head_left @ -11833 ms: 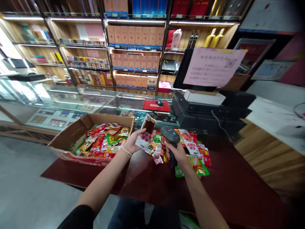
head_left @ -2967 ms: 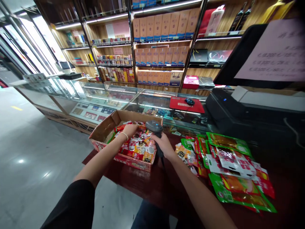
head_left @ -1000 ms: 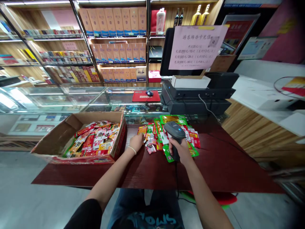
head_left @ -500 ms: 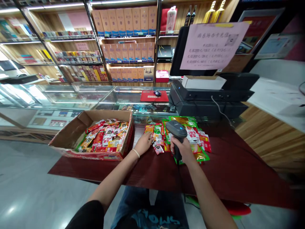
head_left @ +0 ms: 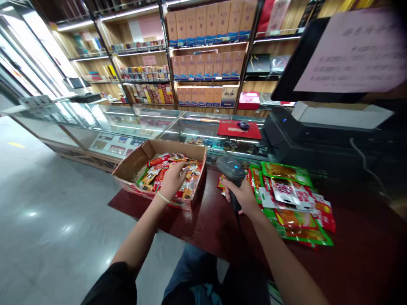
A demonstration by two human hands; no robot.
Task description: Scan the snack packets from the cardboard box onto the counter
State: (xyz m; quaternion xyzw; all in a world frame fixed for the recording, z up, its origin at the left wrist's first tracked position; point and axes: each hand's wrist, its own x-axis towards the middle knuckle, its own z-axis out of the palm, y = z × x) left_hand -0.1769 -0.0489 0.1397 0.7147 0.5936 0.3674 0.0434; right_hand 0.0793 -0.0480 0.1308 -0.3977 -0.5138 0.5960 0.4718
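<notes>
My right hand grips a dark grey barcode scanner by its handle, its head tilted forward over the table. A small blue light glows on the scanner's top. My left hand is over the cardboard box, its fingers partly extended among the small snack packets inside. Whether it touches one is hard to make out. Just behind the scanner, a few small packets are mostly hidden. To the right lies a pile of larger green, red and white snack bags.
The dark red table carries the box and bags. Beyond it stands a glass display counter with a red mouse pad. A monitor with a pink sheet rises at the right. A scanner cable hangs below my right hand.
My left hand has moved left from the small packets on the table to the box. The view has turned left. My right hand still holds the scanner, now left of the large bags.
</notes>
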